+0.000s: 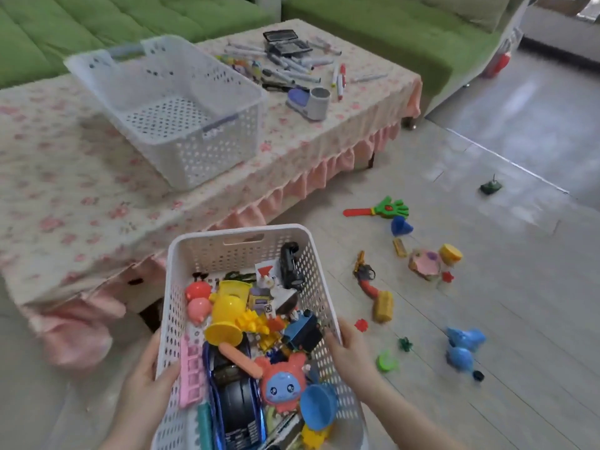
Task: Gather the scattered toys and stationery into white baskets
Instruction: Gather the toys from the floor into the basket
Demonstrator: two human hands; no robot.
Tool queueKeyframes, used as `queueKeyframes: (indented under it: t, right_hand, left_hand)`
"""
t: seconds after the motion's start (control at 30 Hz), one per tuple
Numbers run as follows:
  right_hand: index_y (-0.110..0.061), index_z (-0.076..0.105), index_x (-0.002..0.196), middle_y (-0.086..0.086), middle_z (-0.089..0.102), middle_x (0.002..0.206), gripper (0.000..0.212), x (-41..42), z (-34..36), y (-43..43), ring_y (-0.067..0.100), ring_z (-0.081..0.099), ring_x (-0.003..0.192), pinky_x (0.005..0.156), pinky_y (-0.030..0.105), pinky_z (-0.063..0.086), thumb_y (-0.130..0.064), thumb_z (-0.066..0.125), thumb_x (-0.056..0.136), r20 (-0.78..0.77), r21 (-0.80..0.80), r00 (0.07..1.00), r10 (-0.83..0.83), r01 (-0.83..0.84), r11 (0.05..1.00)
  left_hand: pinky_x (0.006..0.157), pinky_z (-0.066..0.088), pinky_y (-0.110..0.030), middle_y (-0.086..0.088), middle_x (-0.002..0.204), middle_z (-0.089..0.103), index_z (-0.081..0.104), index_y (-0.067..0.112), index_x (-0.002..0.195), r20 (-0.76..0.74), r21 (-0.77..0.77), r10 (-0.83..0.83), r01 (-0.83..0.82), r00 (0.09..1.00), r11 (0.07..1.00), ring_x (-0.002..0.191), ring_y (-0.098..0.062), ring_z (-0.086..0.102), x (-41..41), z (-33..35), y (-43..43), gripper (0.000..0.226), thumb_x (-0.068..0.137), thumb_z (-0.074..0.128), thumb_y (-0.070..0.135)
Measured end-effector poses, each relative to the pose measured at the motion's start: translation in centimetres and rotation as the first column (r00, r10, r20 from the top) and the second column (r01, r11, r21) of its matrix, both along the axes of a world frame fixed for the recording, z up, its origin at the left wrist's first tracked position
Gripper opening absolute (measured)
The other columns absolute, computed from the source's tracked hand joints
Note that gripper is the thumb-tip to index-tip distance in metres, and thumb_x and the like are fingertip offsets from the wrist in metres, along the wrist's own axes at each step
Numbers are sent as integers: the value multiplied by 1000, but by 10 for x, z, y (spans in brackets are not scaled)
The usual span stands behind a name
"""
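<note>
- Head view: the left hand grips the left wall of a white basket, with the thumb hooked over the rim. The right hand clamps the right wall in the same way, so the basket is held between the two hands above the floor.
- The held basket is packed with toys: a dark blue toy car lies lengthwise, a yellow horn-shaped toy sits above it, a black toy car leans on the far right wall, and a pink round-faced toy is beside a blue funnel.
- Just beyond the basket stands a low worktop under a flowered cloth with a pink frill hanging at its edge.
- A second white basket sits on the worktop, tilted to the view, with its perforated bottom in full view.
- Behind it on the worktop, a heap of markers lies around a dark case, and a grey and purple desk gadget is nearer the edge.
- More toys are scattered on the floor to the right of the held basket: a green hand clapper, a blue cone, a yellow block, a green disc and two blue animal toys.
- A small green tank sits well apart from these.
- A green sofa runs behind the worktop.
</note>
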State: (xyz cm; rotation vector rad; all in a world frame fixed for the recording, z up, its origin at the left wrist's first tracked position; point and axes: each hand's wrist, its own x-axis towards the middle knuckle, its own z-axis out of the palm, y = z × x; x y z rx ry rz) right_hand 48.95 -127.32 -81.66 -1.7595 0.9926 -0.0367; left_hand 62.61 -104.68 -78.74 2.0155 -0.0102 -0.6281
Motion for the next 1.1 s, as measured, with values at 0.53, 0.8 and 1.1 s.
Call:
queueKeyframes:
  t: [0.53,0.8,1.1]
  right_hand:
    - [-22,53,110,-18,55,86,27,57,-272,42,-2,55,79,56,12,43,-4,40,94,80,109,995,53,-62,992]
    - [-16,54,118,-2,63,99,27,61,-293,19,11,61,88,72,24,52,-9,43,94,81,88,989,125,-132,987]
    - [-11,64,95,6,67,85,20,103,-296,-20,22,63,78,72,25,51,-27,51,93,208,-1,970,122,-125,992]
  left_hand:
    - [84,50,-47,-10,113,61,48,38,129,46,131,146,-151,988,980,90,-33,62,40,-270,48,63,83,52,-7]
    - [61,48,-34,-16,106,59,47,29,132,-28,24,205,-204,978,979,72,-29,61,42,-272,27,57,89,43,-8]
    - [50,48,-29,-7,97,63,44,30,132,-1,4,237,-237,972,972,73,-24,63,51,-274,15,51,93,43,-1]
